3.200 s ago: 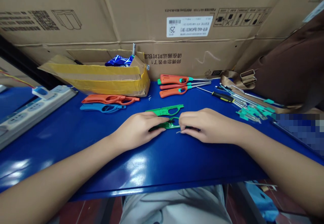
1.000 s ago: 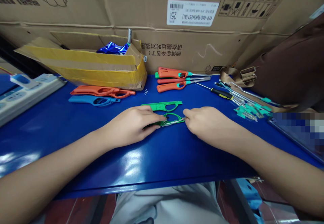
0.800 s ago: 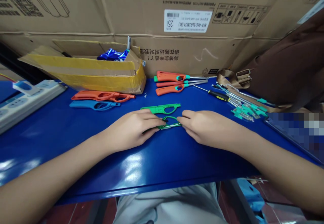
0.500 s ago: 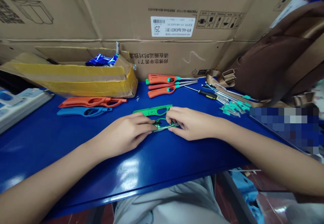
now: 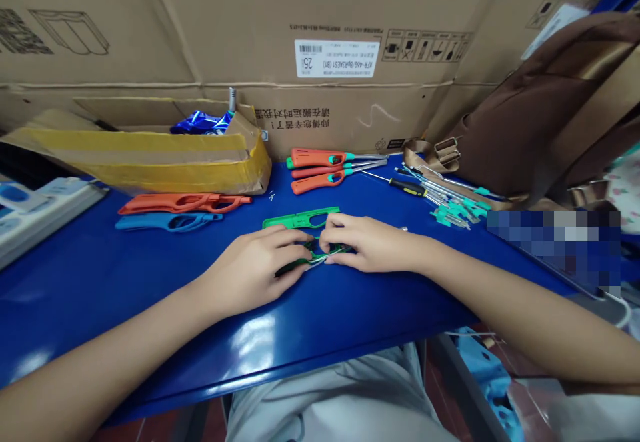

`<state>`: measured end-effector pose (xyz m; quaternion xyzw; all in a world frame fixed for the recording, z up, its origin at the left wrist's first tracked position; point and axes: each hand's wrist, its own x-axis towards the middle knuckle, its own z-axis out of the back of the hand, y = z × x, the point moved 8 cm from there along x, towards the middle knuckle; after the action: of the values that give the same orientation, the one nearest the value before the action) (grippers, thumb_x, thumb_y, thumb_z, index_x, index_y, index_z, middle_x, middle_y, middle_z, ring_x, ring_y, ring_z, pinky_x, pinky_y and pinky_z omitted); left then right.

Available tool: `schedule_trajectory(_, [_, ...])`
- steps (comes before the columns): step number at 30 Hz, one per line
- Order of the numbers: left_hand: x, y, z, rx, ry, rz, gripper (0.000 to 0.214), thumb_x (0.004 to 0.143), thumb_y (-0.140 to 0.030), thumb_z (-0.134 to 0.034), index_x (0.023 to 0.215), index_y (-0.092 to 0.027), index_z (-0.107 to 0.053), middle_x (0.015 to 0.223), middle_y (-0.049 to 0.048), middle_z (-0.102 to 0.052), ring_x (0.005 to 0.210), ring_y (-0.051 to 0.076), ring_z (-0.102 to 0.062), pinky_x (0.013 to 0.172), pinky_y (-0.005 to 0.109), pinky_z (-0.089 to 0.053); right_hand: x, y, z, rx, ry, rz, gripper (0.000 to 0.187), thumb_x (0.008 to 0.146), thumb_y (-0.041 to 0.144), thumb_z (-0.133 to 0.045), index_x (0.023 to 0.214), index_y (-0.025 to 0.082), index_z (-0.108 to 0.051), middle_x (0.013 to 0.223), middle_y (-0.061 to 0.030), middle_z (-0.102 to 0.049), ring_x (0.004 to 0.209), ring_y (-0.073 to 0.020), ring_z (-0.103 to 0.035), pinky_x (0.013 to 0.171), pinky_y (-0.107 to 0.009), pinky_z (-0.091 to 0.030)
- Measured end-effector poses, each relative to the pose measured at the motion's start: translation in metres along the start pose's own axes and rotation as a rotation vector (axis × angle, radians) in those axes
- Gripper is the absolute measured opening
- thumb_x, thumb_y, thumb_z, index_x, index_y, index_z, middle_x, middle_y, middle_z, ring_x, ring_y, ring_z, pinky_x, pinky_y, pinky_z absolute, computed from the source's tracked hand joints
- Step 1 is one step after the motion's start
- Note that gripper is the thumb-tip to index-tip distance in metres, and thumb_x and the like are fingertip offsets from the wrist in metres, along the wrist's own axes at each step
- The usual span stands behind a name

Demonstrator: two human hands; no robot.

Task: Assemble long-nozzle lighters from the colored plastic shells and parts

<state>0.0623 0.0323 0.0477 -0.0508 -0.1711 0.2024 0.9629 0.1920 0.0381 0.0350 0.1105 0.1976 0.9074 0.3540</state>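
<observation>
Both hands grip a green lighter casing half [image 5: 320, 255] over the blue table. My left hand [image 5: 265, 262] is closed on its left end, fingertips pinching the edge. My right hand [image 5: 357, 242] pinches the right part, where thin metal pieces and wires show; a rod tip peeks out beyond the knuckles. The fingers hide much of the casing. Just behind it lies a second green casing half [image 5: 293, 219], partly covered by my right fingers. To the left rest an orange casing [image 5: 175, 203] and a blue casing [image 5: 170, 221].
Orange lighters [image 5: 317, 157] lie at the back. A yellow-black screwdriver [image 5: 409, 187] and several metal rods with teal ends [image 5: 457, 210] are on the right, by a brown bag [image 5: 545, 115]. A taped cardboard box [image 5: 200, 162] and a power strip [image 5: 55, 212] stand left.
My right fingers have shifted slightly left along the green casing half, and my left hand has tilted its left end a little. The camera view has moved slightly.
</observation>
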Motion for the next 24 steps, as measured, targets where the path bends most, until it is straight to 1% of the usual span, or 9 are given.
schedule_trajectory(2, [0.0, 0.0, -0.002, -0.041, -0.009, 0.03, 0.019, 0.099, -0.026, -0.055, 0.104, -0.021, -0.072, 0.118, 0.0061, -0.073, 0.108, 0.024, -0.069, 0.093, 0.04, -0.056, -0.002, 0.001, -0.002, -0.029, 0.005, -0.005, 0.011, 0.1, 0.026, -0.055, 0.105, 0.021, -0.063, 0.11, -0.0045, -0.057, 0.087, -0.0153, -0.058, 0.075, -0.027, -0.043])
schedule_trajectory(6, [0.001, 0.001, -0.005, -0.135, -0.014, 0.078, 0.022, 0.099, -0.024, -0.056, 0.116, -0.023, -0.07, 0.121, 0.0053, -0.072, 0.111, 0.023, -0.067, 0.096, 0.039, -0.054, -0.006, 0.003, -0.003, -0.054, -0.01, 0.009, 0.012, 0.102, 0.025, -0.052, 0.106, 0.022, -0.062, 0.11, -0.0043, -0.06, 0.089, -0.0158, -0.06, 0.072, -0.027, -0.043])
schedule_trajectory(11, [0.0, -0.001, -0.008, -0.181, -0.013, 0.088, 0.022, 0.099, -0.022, -0.056, 0.114, -0.023, -0.071, 0.123, 0.0062, -0.071, 0.109, 0.024, -0.065, 0.094, 0.04, -0.053, -0.007, 0.003, 0.001, 0.059, -0.049, 0.061, 0.01, 0.101, 0.022, -0.053, 0.104, 0.021, -0.062, 0.107, -0.0047, -0.062, 0.095, -0.0158, -0.061, 0.082, -0.028, -0.047])
schedule_trajectory(13, [-0.001, -0.001, -0.009, -0.19, -0.017, 0.096, 0.022, 0.099, -0.021, -0.056, 0.113, -0.022, -0.072, 0.124, 0.0063, -0.07, 0.108, 0.024, -0.064, 0.094, 0.039, -0.053, -0.007, 0.003, 0.002, 0.076, -0.049, 0.074, 0.01, 0.101, 0.022, -0.053, 0.103, 0.02, -0.063, 0.105, -0.0049, -0.063, 0.096, -0.0156, -0.061, 0.083, -0.027, -0.047])
schedule_trajectory(15, [-0.002, -0.001, -0.009, -0.19, -0.028, 0.096, 0.022, 0.099, -0.022, -0.056, 0.113, -0.022, -0.072, 0.124, 0.0063, -0.07, 0.107, 0.024, -0.064, 0.093, 0.039, -0.053, -0.008, 0.003, 0.001, 0.026, -0.04, 0.076, 0.012, 0.101, 0.023, -0.053, 0.106, 0.02, -0.063, 0.108, -0.0051, -0.064, 0.094, -0.015, -0.062, 0.078, -0.026, -0.047])
schedule_trajectory(19, [-0.002, -0.002, -0.008, -0.177, -0.049, 0.078, 0.021, 0.1, -0.023, -0.056, 0.112, -0.02, -0.072, 0.118, 0.0058, -0.073, 0.102, 0.022, -0.065, 0.089, 0.036, -0.054, -0.01, 0.008, -0.004, -0.213, -0.016, 0.106, 0.02, 0.104, 0.027, -0.048, 0.115, 0.024, -0.064, 0.116, -0.005, -0.065, 0.084, -0.0131, -0.064, 0.063, -0.025, -0.041])
schedule_trajectory(21, [-0.002, -0.003, -0.007, -0.173, -0.054, 0.074, 0.02, 0.1, -0.024, -0.056, 0.112, -0.02, -0.072, 0.115, 0.0052, -0.074, 0.099, 0.021, -0.065, 0.088, 0.035, -0.054, -0.012, 0.01, -0.005, -0.274, -0.019, 0.128, 0.022, 0.105, 0.028, -0.046, 0.115, 0.023, -0.065, 0.116, -0.0046, -0.066, 0.081, -0.0123, -0.064, 0.061, -0.025, -0.039])
schedule_trajectory(24, [-0.002, -0.003, -0.007, -0.172, -0.051, 0.074, 0.02, 0.1, -0.024, -0.057, 0.111, -0.02, -0.073, 0.115, 0.005, -0.075, 0.098, 0.021, -0.066, 0.087, 0.034, -0.054, -0.013, 0.012, -0.003, -0.269, -0.031, 0.14, 0.022, 0.105, 0.028, -0.045, 0.115, 0.022, -0.064, 0.114, -0.0045, -0.068, 0.083, -0.0121, -0.065, 0.062, -0.024, -0.04])
